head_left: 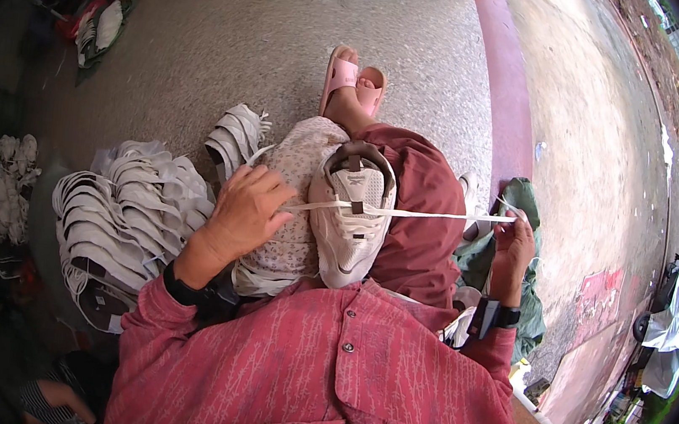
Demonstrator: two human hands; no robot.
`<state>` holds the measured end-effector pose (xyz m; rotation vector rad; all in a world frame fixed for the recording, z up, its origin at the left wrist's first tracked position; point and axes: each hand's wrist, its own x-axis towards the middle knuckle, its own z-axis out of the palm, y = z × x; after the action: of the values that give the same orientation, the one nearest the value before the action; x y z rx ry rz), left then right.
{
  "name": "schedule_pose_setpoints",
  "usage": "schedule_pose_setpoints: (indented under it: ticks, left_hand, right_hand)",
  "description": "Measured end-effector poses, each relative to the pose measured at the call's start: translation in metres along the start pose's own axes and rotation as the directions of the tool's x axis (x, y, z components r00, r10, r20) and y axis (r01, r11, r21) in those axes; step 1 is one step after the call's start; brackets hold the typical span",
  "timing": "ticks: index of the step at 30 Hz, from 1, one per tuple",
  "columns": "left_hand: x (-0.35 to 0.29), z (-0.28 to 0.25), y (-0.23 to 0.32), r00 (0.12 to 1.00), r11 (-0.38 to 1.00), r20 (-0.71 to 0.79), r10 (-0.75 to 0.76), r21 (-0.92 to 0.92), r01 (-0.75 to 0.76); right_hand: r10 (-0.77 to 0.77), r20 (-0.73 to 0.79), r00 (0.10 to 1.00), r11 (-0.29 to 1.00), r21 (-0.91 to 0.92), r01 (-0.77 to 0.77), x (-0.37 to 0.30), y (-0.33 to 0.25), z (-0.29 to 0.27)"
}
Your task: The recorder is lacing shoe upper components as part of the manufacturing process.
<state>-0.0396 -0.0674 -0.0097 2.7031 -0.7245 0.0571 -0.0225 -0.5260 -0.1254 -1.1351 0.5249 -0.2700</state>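
Shoe point(340, 254): on the lap point(419, 256), sitting between the left hand point(253, 208) and right hand point(515, 244)
Lace point(432, 217): across the shoe, running right, over the leg, to the right hand
Shoe uppers point(114, 214): piled left of the legs, another bunch point(8, 184) further left
Slippers point(339, 76): way out front, on the floor point(242, 39)
Cloth point(529, 295): off right, near the right hand

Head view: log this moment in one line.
right hand: pinching white lace, stretched sideways | left hand: near lace, grip unclear | beige shoe: on lap
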Motion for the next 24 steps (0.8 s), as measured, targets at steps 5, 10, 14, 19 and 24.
schedule_pose_setpoints:
  ticks: [5, 10, 14, 19, 24]
  left_hand:
    - [0.032, 0.006, 0.026, 0.989, 0.943, -0.145, 0.037, -0.322, -0.083]
    - [0.064, 0.035, 0.041, 0.941, 0.833, -0.24, 0.238, -0.448, -0.325]
    - [0.074, 0.06, 0.036, 0.982, 0.791, -0.117, 0.15, -0.582, -0.19]
    - [0.088, 0.065, 0.035, 0.99, 0.723, 0.142, -0.026, -0.681, 0.117]
    - [0.092, 0.063, 0.032, 0.965, 0.714, 0.256, -0.049, -0.667, 0.213]
  right_hand:
    - [0.161, -0.092, 0.983, 0.949, 0.286, -0.129, 0.03, -0.001, -0.055]
    - [0.206, -0.057, 0.977, 0.849, 0.508, -0.149, 0.055, -0.005, -0.11]
    - [0.205, -0.048, 0.978, 0.888, 0.428, -0.165, 0.058, -0.009, -0.123]
    - [-0.113, 0.172, 0.979, 0.802, -0.566, 0.192, -0.008, -0.025, 0.022]
    - [-0.038, 0.888, 0.458, 0.401, -0.406, 0.821, -0.057, -0.019, 0.118]
